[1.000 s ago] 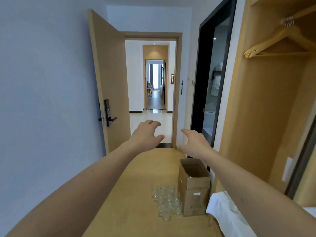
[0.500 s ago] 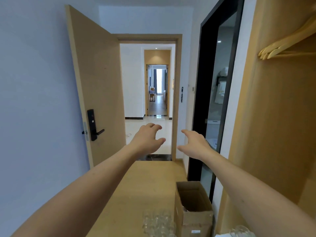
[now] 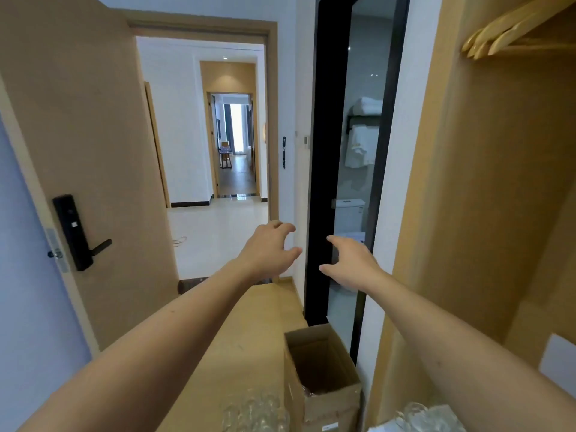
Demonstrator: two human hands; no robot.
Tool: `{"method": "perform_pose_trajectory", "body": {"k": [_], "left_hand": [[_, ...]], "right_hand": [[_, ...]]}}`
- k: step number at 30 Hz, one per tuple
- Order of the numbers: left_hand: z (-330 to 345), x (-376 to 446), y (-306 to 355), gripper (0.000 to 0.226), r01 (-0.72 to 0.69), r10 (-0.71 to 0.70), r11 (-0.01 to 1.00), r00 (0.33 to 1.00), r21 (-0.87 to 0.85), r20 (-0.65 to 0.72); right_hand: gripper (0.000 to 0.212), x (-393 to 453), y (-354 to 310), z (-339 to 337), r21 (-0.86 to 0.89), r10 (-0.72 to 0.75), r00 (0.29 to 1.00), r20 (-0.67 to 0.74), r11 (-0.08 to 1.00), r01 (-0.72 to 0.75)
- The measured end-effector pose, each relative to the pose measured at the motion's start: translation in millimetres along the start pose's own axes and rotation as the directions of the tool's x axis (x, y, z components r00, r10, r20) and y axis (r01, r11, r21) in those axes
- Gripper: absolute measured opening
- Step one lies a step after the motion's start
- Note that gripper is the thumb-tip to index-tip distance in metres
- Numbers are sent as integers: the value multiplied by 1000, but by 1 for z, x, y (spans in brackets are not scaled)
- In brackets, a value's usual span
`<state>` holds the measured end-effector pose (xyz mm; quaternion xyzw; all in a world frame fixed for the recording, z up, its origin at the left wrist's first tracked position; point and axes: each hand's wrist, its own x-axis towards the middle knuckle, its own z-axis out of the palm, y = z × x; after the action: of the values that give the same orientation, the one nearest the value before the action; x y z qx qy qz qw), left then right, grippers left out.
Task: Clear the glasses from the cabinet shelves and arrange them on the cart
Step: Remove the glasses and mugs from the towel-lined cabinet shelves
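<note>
1. Head view, the grips: the left grip is held out ahead at the end of a straight bare forearm, back of the hand up, fingers spread and loosely hooked downward, thumb pointing toward the other hand; it holds nothing.
2. The right grip reaches forward level with it, just beside it with a small gap between the two; its fingers are stretched forward and relaxed, thumb out toward the left grip, and it too carries nothing.
3. Both grips hang in the air above the far end of a light wooden surface, touching neither it nor anything on it.
4. The task's things: a cluster of clear glasses stands on that surface well below and nearer than the left grip, at the bottom edge of the frame. They are blurred, so I cannot tell which way each one faces.
5. More clear glassware lies below the right forearm on a white cloth, also too blurred to read its lean.
6. An open cardboard box stands upright just right of the glasses, its mouth facing up. A small white label sits low on its front, the print too small to read.
7. Beyond the left grip, an open wooden door carries a black lock with a lever handle.
8. Up and right of the right grip, wooden hangers hang in a wardrobe.
</note>
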<state>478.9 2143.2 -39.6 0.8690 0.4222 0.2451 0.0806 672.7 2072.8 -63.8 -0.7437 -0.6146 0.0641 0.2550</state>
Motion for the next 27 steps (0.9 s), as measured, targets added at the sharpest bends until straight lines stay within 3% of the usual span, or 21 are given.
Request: {"method": "perform_pose_trajectory", "body": {"k": [8, 15, 27], "left_hand": [[65, 115, -6, 60, -221, 230, 972, 964, -77, 133], [133, 181, 4, 59, -385, 414, 908, 883, -165, 221], [243, 147, 97, 59, -548, 689, 725, 576, -417, 441]], "right_hand": [[81, 66, 51, 8, -6, 273, 956, -106, 961, -276], [78, 70, 98, 17, -1, 514, 840, -174, 853, -522], [75, -49, 157, 16, 65, 824, 516, -233, 543, -837]]}}
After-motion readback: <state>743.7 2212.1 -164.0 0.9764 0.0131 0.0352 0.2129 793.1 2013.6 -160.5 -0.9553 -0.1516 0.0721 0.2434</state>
